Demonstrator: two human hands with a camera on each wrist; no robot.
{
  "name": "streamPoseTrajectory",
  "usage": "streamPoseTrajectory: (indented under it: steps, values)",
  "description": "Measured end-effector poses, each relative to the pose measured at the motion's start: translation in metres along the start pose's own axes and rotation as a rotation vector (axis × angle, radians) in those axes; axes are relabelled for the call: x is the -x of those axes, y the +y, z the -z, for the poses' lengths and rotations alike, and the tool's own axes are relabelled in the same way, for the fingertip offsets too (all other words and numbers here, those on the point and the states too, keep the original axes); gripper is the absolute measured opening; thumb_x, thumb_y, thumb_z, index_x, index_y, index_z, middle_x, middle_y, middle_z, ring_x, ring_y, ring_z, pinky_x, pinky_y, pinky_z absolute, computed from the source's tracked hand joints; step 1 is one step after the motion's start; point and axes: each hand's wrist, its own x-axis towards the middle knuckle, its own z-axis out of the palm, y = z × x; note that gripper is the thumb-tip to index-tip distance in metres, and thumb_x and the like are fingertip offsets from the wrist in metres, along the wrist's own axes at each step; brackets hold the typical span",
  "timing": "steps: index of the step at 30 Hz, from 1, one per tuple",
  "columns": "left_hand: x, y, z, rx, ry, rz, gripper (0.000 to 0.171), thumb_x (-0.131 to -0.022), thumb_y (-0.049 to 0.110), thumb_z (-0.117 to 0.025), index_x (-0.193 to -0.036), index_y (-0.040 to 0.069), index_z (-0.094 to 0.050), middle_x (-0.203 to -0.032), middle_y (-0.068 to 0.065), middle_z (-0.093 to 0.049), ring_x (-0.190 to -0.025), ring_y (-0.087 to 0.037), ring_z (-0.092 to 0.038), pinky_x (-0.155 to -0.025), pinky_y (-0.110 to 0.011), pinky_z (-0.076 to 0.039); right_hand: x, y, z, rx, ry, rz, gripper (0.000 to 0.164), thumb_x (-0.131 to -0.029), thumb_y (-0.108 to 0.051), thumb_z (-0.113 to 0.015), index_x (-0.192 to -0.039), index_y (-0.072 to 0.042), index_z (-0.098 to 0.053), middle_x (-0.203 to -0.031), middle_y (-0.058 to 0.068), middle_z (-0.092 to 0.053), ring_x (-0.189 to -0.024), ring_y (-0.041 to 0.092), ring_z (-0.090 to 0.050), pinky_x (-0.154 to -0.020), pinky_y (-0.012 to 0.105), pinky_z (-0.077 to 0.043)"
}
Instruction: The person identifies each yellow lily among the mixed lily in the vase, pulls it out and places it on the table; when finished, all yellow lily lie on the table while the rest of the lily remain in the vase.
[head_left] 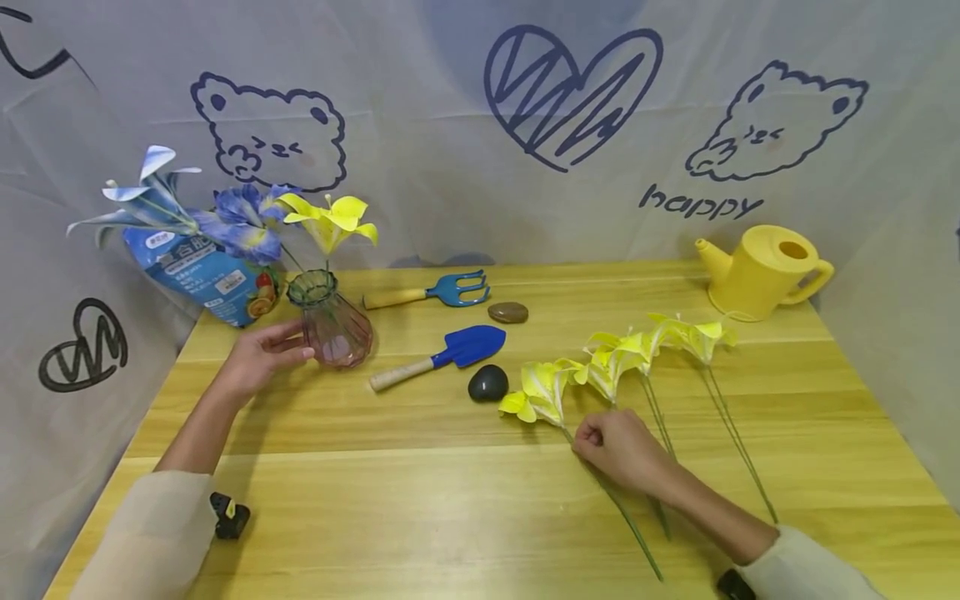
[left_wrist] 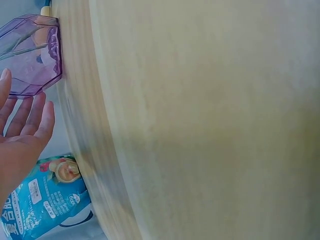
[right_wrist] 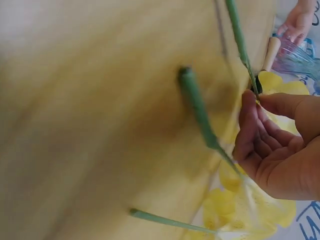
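Observation:
My left hand (head_left: pixel 258 360) is at the left side of a pink-and-green glass vase (head_left: pixel 341 337), its relaxed fingers right at the glass. In the left wrist view the fingers (left_wrist: pixel 45 122) extend toward the vase's lower side. Standing in the vase are a pale blue lily (head_left: pixel 153 200), a blue-purple iris (head_left: pixel 247 221) and a yellow lily (head_left: pixel 330 221). With thumb and forefinger, my right hand (head_left: pixel 626 450) pinches the green stem (right_wrist: pixel 239 37) of the leftmost artificial yellow lily (head_left: pixel 542 393) on the table. Several more yellow lilies (head_left: pixel 630 354) lie alongside to the right.
Behind the vase stands a blue bag (head_left: pixel 213 279). A blue hand fork (head_left: pixel 450 290), a blue trowel (head_left: pixel 465 346), a brown stone (head_left: pixel 508 312) and a black stone (head_left: pixel 488 383) lie mid-table. The yellow watering can (head_left: pixel 757 271) is at the back right, before a drawn-on cloth.

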Motion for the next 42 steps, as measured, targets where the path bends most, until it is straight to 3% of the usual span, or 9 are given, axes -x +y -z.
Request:
streamPoseTrajectory:
  steps: [7,11,15,19,26,32,37,42]
  values:
    - [0.001,0.0,-0.001,-0.01,0.0,-0.012,0.063,-0.083,0.021,-0.061,-0.135,0.0,-0.032,-0.135,-0.022,-0.033,-0.118,-0.035,-0.038,-0.077,-0.018,-0.047,-0.001,-0.024,0.022,0.072,-0.09,-0.049,0.016,-0.081,-0.02,-0.064,-0.069,-0.01,-0.064,-0.056,-0.004,-0.055,-0.041,0.006,-0.041,-0.038,0.018,-0.036]
    - [0.001,0.0,0.0,-0.008,-0.004,-0.002,0.064,-0.083,0.022,-0.062,-0.135,0.001,-0.031,-0.136,-0.02,-0.031,-0.119,-0.034,-0.037,-0.079,-0.02,-0.046,-0.01,-0.052,0.046,0.093,-0.149,0.004,0.016,-0.08,-0.02,-0.066,-0.066,-0.012,-0.063,-0.055,-0.003,-0.055,-0.042,0.007,-0.04,-0.039,0.02,-0.036]
    - [0.001,0.001,0.002,-0.008,-0.004,0.003,0.065,-0.083,0.021,-0.062,-0.135,0.0,-0.031,-0.136,-0.02,-0.031,-0.12,-0.034,-0.036,-0.078,-0.017,-0.046,-0.034,-0.088,0.064,0.043,-0.134,0.075,0.012,-0.079,-0.02,-0.066,-0.07,-0.013,-0.063,-0.059,-0.005,-0.057,-0.049,0.01,-0.047,-0.045,0.024,-0.042]
    - [0.002,0.002,0.002,-0.005,0.001,-0.006,0.064,-0.083,0.019,-0.062,-0.135,-0.001,-0.03,-0.135,-0.022,-0.032,-0.117,-0.035,-0.038,-0.076,-0.014,-0.045,-0.069,-0.123,0.066,-0.088,-0.071,0.069,0.013,-0.079,-0.025,-0.066,-0.082,-0.012,-0.066,-0.069,-0.005,-0.061,-0.06,0.011,-0.056,-0.053,0.026,-0.047]
    - [0.003,0.004,-0.001,-0.025,0.014,-0.023,0.065,-0.082,0.022,-0.063,-0.134,-0.002,-0.033,-0.134,-0.022,-0.034,-0.116,-0.035,-0.04,-0.075,-0.013,-0.045,-0.139,-0.173,0.033,-0.3,0.067,0.091,0.018,-0.079,-0.03,-0.066,-0.089,-0.014,-0.069,-0.079,-0.004,-0.064,-0.071,0.01,-0.059,-0.06,0.024,-0.048]
    - [0.004,0.005,-0.002,-0.011,0.03,-0.027,0.063,-0.082,0.02,-0.064,-0.132,-0.004,-0.034,-0.132,-0.024,-0.035,-0.115,-0.036,-0.04,-0.076,-0.014,-0.045,-0.192,-0.207,-0.014,-0.429,0.175,0.026,0.02,-0.077,-0.029,-0.068,-0.09,-0.014,-0.071,-0.076,-0.006,-0.065,-0.067,0.007,-0.058,-0.055,0.02,-0.046]
    - [0.005,0.004,-0.005,0.015,0.03,-0.02,0.062,-0.082,0.019,-0.064,-0.132,-0.005,-0.035,-0.132,-0.024,-0.035,-0.115,-0.036,-0.04,-0.077,-0.016,-0.046,-0.219,-0.222,-0.048,-0.5,0.283,-0.067,0.023,-0.074,-0.033,-0.07,-0.089,-0.015,-0.072,-0.08,-0.007,-0.067,-0.073,0.006,-0.058,-0.059,0.017,-0.046]
    - [0.005,0.005,-0.004,0.003,0.014,-0.007,0.063,-0.083,0.021,-0.062,-0.134,0.001,-0.033,-0.135,-0.02,-0.034,-0.117,-0.034,-0.039,-0.077,-0.016,-0.046,-0.234,-0.231,-0.069,-0.579,0.366,-0.078,0.015,-0.074,-0.03,-0.071,-0.082,-0.017,-0.074,-0.075,-0.01,-0.067,-0.073,0.003,-0.058,-0.062,0.016,-0.046]
